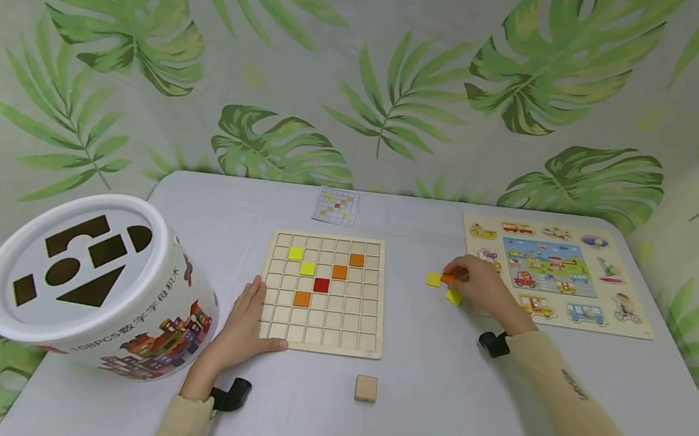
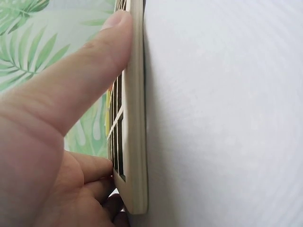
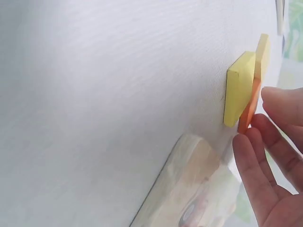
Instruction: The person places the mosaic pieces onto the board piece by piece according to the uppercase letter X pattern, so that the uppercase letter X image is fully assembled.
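Note:
A wooden grid board [image 1: 384, 301] lies on the table with two yellow tiles, several orange tiles and one red tile [image 1: 321, 285] in its cells. At its left side rests my left hand [image 1: 240, 326], fingers extended along the edge and thumb [image 2: 102, 56] laid on the near rim. Right of the board, my right hand [image 1: 483, 285] pinches an orange tile [image 3: 249, 111] between thumb and fingertips, close over the table. One yellow tile [image 1: 433, 279] lies just left of it. Another yellow tile [image 1: 454, 297] lies nearer me, partly under the hand.
Behind the board lies a small pattern card [image 1: 336, 206]. A wooden cube [image 1: 366, 389] sits in front of it. To the left stands a large white bucket [image 1: 153, 296] with shaped holes in its lid. A picture puzzle board [image 1: 625, 323] lies at the right, beside my right hand.

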The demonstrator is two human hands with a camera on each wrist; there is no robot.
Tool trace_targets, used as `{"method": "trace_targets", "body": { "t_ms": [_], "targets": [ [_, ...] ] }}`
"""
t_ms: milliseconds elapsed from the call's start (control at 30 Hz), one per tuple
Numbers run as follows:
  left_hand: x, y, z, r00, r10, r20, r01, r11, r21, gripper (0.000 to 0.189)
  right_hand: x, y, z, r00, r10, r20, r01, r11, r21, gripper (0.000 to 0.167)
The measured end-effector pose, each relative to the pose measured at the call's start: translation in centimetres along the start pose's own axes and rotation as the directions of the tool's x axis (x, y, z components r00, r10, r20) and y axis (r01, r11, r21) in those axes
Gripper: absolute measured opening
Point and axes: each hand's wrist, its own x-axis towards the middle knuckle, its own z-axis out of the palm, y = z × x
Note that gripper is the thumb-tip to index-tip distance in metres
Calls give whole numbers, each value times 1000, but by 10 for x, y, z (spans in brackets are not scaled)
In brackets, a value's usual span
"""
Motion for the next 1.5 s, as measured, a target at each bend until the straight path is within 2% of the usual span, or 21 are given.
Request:
{"method": "trace_targets", "body": {
  "t_ms": [133, 400, 533, 600, 767, 967, 1267, 1500],
  "targets": [
    [-1, 1, -1, 1000, -3, -1, 3, 1000, -4, 115, 6, -1, 2, 1000, 0, -8, 0, 1000, -7, 17],
    [-1, 0, 0, 1000, -14, 5, 14, 1000, -6, 117, 15, -1, 3, 999, 51, 16, -50, 998, -31, 15],
    [-1, 0, 0, 1000, -17, 4, 17, 1000, -7, 117, 17, -4, 3, 998, 61, -12, -61, 997, -42, 16],
    [-1, 0, 0, 1000, -9, -5, 9, 1000, -10, 117, 16, -8, 2, 999, 35, -36, -37, 999, -34, 16],
    [-1, 2, -1, 1000, -13, -2, 13, 1000, -8, 116, 15, -24, 6, 994, -89, -57, 91, 995, 30, 17],
    [-2, 4, -1, 1000, -12, -4, 12, 1000, -13, 117, 16, -55, 27, 978, -206, -43, 209, 974, 86, 21],
    [-1, 3, -1, 1000, -22, 3, 22, 1000, -11, 117, 19, -102, 64, 939, -340, 56, 331, 935, 124, 19],
    [-2, 2, -1, 1000, -24, 9, 25, 1000, -17, 116, 21, -130, 89, 921, -360, 146, 345, 931, 123, 16]
  ]
}}
